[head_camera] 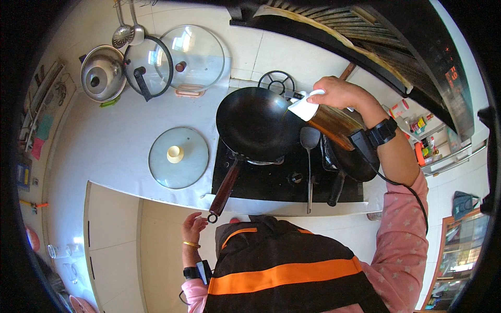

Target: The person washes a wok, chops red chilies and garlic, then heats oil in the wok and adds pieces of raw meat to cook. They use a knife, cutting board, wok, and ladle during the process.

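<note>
My right hand (pixel 336 93) is closed around the white top of an oil pot (pixel 332 124) with a brown see-through body, tilted with its spout over the right rim of a black wok (pixel 256 121). A thin yellowish trickle seems to show below the spout. The wok stands on the left side of the black hob (pixel 270 184), its wooden handle (pixel 227 187) pointing towards me. Just left of the handle's end ring, my left hand (pixel 194 225) hangs with fingers loosely apart, holding nothing. A metal spatula (pixel 309 156) lies right of the wok.
A glass lid (pixel 179 157) lies on the counter left of the hob. More lids (pixel 191 54) and a steel bowl-shaped lid (pixel 103 73) lean against the wall. A second black pan (pixel 352 160) stands at the right, under the oil pot. The range hood (pixel 344 39) overhangs the back right.
</note>
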The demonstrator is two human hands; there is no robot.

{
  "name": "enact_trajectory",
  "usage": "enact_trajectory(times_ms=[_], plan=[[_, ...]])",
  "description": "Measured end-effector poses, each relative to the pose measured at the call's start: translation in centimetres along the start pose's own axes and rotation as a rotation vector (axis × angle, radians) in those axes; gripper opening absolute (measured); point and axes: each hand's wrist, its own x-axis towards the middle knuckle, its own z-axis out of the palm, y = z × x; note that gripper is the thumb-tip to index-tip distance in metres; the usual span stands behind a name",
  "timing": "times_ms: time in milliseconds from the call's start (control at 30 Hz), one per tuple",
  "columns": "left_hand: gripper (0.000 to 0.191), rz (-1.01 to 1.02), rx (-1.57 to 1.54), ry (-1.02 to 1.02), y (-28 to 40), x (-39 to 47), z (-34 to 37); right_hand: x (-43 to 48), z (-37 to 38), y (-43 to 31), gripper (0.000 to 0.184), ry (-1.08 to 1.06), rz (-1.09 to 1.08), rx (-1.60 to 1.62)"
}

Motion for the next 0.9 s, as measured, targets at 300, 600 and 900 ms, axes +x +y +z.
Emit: enact_trajectory(times_ms=[300, 600, 900], plan=[[0.025, 0.023, 0.063, 0.002, -0.1, 0.4, 0.0, -0.1, 0.0, 0.2, 0.045, 0.048, -0.063, -0.011], [0.025, 0.018, 0.054, -0.019, -0.2, 0.6, 0.0, -0.3, 0.0, 0.6, 0.045, 0.044, 0.038, 0.063], [0.024, 0.009, 0.048, -0.041, 0.0, 1.1, 0.3, -2.8, -0.5, 1.4, 0.036, 0.318, 0.051, 0.603]])
